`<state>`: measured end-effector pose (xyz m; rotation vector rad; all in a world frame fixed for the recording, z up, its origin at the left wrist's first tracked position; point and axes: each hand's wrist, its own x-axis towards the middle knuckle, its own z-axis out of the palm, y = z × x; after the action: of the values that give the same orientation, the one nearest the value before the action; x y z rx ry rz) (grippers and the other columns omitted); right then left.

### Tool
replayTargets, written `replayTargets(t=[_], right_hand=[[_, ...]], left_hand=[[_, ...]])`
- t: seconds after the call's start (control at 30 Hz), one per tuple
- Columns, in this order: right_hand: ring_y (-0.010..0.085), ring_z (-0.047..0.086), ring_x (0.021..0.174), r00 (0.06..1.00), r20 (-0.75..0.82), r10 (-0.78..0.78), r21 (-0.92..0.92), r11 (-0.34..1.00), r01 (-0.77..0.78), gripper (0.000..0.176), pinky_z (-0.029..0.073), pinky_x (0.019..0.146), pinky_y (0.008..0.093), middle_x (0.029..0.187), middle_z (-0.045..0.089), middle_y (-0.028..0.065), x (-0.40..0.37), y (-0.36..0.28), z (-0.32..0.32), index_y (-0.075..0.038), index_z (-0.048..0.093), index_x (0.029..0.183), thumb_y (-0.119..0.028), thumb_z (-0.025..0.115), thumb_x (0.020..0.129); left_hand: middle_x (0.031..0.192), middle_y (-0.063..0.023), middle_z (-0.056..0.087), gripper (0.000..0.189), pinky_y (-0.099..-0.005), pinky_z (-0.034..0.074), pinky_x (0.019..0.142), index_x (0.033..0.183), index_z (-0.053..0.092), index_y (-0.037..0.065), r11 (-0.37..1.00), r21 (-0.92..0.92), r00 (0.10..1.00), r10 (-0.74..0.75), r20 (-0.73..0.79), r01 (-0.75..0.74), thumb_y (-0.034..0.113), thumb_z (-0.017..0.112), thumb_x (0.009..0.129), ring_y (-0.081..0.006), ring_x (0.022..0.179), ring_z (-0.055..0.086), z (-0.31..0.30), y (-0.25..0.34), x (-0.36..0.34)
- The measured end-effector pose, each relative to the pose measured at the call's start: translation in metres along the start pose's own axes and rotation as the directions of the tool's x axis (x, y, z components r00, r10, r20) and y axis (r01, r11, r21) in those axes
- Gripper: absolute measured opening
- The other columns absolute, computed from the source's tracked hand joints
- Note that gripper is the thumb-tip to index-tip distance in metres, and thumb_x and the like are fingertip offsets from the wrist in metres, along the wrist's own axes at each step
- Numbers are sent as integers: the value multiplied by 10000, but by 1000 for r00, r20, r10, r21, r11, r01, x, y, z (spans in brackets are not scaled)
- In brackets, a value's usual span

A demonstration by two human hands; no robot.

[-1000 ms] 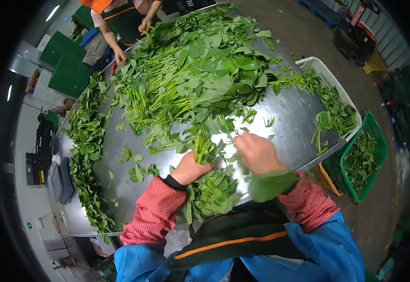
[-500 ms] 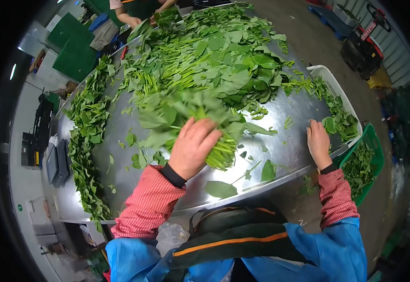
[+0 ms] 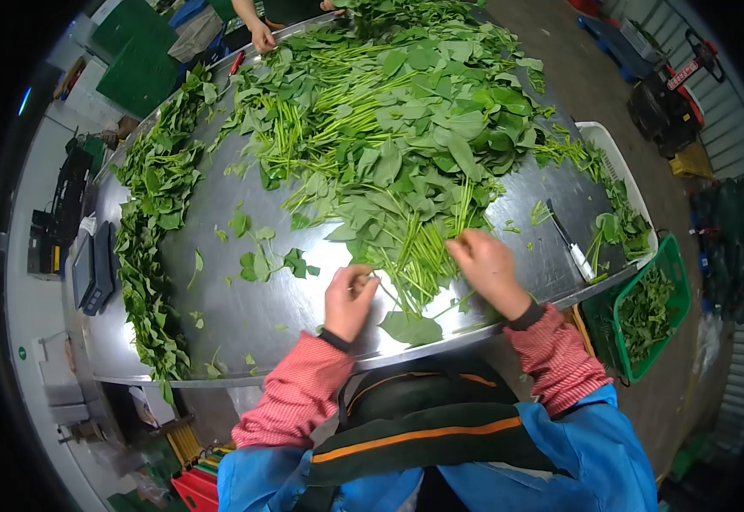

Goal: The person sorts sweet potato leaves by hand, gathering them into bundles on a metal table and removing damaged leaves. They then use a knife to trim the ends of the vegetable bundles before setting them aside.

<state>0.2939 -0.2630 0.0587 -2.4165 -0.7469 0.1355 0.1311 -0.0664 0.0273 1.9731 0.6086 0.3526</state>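
A bunch of leafy green stems (image 3: 419,247) lies at the near side of the metal table, its bare stem ends toward me. My left hand (image 3: 351,299) is at the bunch's lower left, fingers curled in a pinch; what is between them is too small to make out. My right hand (image 3: 487,269) is at the bunch's right side, its fingers bent together against the stems. Just below the stem ends, between my hands, rests a loose leaf (image 3: 410,327). A knife (image 3: 572,243) with a white handle lies to the right of my right hand.
A large heap of leafy stems (image 3: 389,111) covers the table's (image 3: 304,299) far middle. Along the left runs a row of greens (image 3: 146,247), beside a scale (image 3: 93,269). A white basket (image 3: 624,166) and green crate (image 3: 677,294) stand right. Another person's hand (image 3: 261,37) is at the far edge.
The bunch under my left hand now lies against the heap. That hand has released it and come nearer; my right hand has moved left to the stems. The knife shows where my right hand was.
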Motion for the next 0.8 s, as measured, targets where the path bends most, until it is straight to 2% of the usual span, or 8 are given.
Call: replayTargets(t=[0.17, 0.2, 0.27, 0.33, 0.37, 0.47, 0.6, 0.8], right_hand=[[331, 608, 636, 999, 40, 13, -20, 1000, -13, 252, 468, 559, 428, 687, 615, 146, 10, -28, 46, -52, 585, 759, -294, 619, 822], [335, 612, 636, 999, 47, -16, -15, 1000, 17, 229, 463, 555, 435, 684, 617, 142, 8, -27, 49, -49, 591, 780, -272, 618, 820], [320, 615, 630, 999, 53, 8, 106, 994, -13, 233, 463, 551, 421, 686, 619, 134, 3, -26, 40, -49, 600, 820, -281, 623, 820], [301, 614, 619, 995, 89, 39, 235, 970, -60, 243, 460, 547, 403, 680, 616, 124, -5, -33, 30, -52, 609, 856, -291, 630, 819], [289, 612, 611, 991, 120, 55, 299, 950, -89, 249, 457, 545, 391, 674, 613, 118, -8, -40, 22, -56, 612, 872, -298, 635, 818], [264, 593, 570, 974, 228, 18, 422, 899, -115, 253, 447, 526, 363, 634, 594, 102, -19, -65, 19, -59, 616, 887, -299, 651, 814], [263, 565, 530, 962, 268, -47, 493, 865, -95, 231, 431, 501, 361, 598, 565, 112, -24, -84, 45, -47, 598, 874, -259, 657, 804], [318, 569, 553, 953, 221, -208, 444, 891, 91, 160, 430, 501, 392, 593, 554, 126, -36, -98, 62, -32, 547, 824, -177, 615, 817]], left_hand=[[751, -110, 508, 211, -342, 459, 650, 886, 624, 17, 922, 271, 956, 292, -12, -278, 85, 722, 712, -274, 696, 534, 54, 14, 40], [741, -73, 540, 196, -312, 459, 627, 892, 623, 14, 920, 301, 968, 241, 72, -251, 116, 714, 752, -213, 665, 543, 58, 5, 47], [742, -21, 549, 166, -264, 445, 600, 896, 616, 10, 983, -177, 989, -15, 144, 41, 129, 686, 804, -147, 644, 536, 54, -5, 53], [760, 29, 561, 146, -210, 419, 552, 928, 597, 18, 757, -533, 921, -248, 302, 378, 138, 645, 861, -76, 612, 502, 30, 13, 49], [749, 32, 546, 146, -177, 375, 512, 985, 582, 33, 633, -585, 859, -307, 410, 506, 128, 619, 880, -47, 594, 472, 12, 21, 44], [783, 42, 564, 159, -176, 366, 543, 1008, 584, 55, 501, -697, 858, -264, 441, 513, 136, 625, 878, -35, 629, 473, -8, 17, 25], [828, 36, 563, 148, -187, 417, 573, 1040, 565, 77, 399, -755, 845, -366, 390, 521, 143, 584, 909, -58, 698, 514, -16, 16, 5], [905, 20, 608, 212, -208, 440, 657, 1079, 586, 88, 462, -722, 841, -434, 322, 515, 150, 620, 879, -81, 814, 560, -31, -3, -13]])
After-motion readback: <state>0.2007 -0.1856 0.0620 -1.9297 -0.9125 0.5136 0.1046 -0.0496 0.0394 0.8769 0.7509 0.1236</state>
